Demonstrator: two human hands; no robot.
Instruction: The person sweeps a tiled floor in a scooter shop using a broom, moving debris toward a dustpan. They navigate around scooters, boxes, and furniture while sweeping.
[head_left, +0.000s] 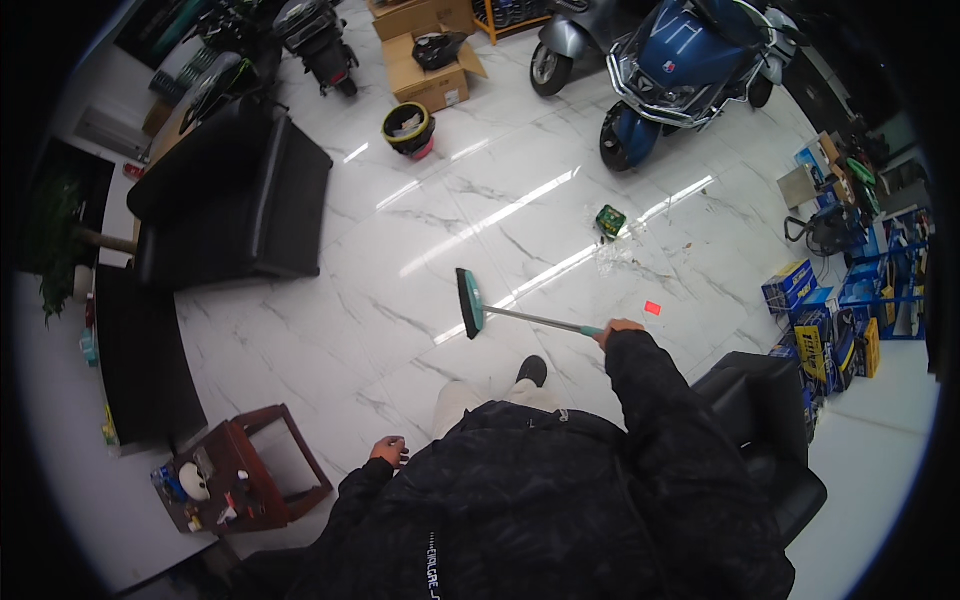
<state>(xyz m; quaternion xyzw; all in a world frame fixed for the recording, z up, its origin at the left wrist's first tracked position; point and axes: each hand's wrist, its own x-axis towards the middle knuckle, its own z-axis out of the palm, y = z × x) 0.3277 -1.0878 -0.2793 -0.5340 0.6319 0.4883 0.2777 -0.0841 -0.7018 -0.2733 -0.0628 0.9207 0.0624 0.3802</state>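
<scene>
My right hand grips the green end of a broom, whose teal head with dark bristles points left over the tiled floor. My left hand hangs low at my side near a wooden side table, fingers curled; whether it holds anything is unclear. A green crumpled packet lies on the floor beyond the broom, with clear plastic scraps and small debris beside it. A small red card or piece of packaging rests on the floor just past my right hand.
A lined bin stands by an open cardboard box. A blue scooter is parked at the upper right. Black armchairs stand at left and lower right. A wooden side table holds small items; boxes line the right.
</scene>
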